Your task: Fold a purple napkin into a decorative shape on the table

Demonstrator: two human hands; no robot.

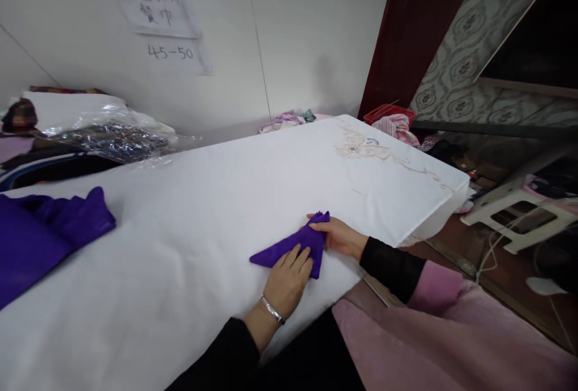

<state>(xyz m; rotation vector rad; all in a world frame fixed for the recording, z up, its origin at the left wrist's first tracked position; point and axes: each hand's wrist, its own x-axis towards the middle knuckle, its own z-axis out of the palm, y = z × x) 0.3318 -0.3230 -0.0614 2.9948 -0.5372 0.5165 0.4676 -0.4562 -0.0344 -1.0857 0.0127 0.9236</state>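
A purple cloth napkin [289, 246], folded into a pointed shape, lies on the white tablecloth [217, 198] near the front edge. Its sharp tip points left and its gathered folds are at the upper right. My left hand [289, 276], with a silver bracelet at the wrist, rests flat on the napkin's lower part with its fingers stretched out. At the right end, my right hand [336, 235] grips the gathered corner between thumb and fingers. Some of the right fingers are hidden behind the cloth.
More purple cloth [49, 234] lies at the table's left. Behind it are clothes and clear plastic wrapping [117, 132]. A red basket [388, 114] with striped cloth stands beyond the far corner. A white stool [519, 213] is at the right. A handwritten paper [158, 5] hangs on the wall.
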